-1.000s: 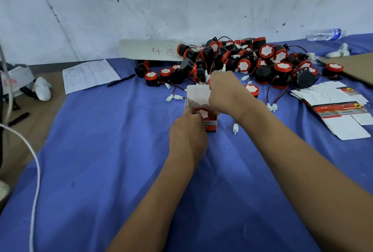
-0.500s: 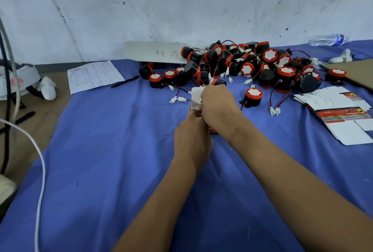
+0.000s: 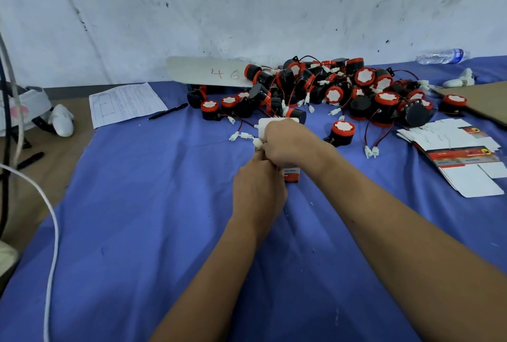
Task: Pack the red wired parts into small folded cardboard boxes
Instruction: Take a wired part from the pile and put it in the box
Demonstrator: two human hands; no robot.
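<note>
Head view: both hands are meeting over the small cardboard box (image 3: pixel 291 175) standing mid-cloth on the blue cloth (image 3: pixel 137 218). The left hand (image 3: pixel 258 191) is gripping its near side; the right hand (image 3: pixel 288 144) is curling over its white flap. The pile of red wired parts (image 3: pixel 329 89) is lying behind.

Cardboard strip (image 3: pixel 208 73) reads "46" (in red).

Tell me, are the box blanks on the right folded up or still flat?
Flat. The stack of box blanks lies fanned out on the blue cloth, none folded up.
</note>
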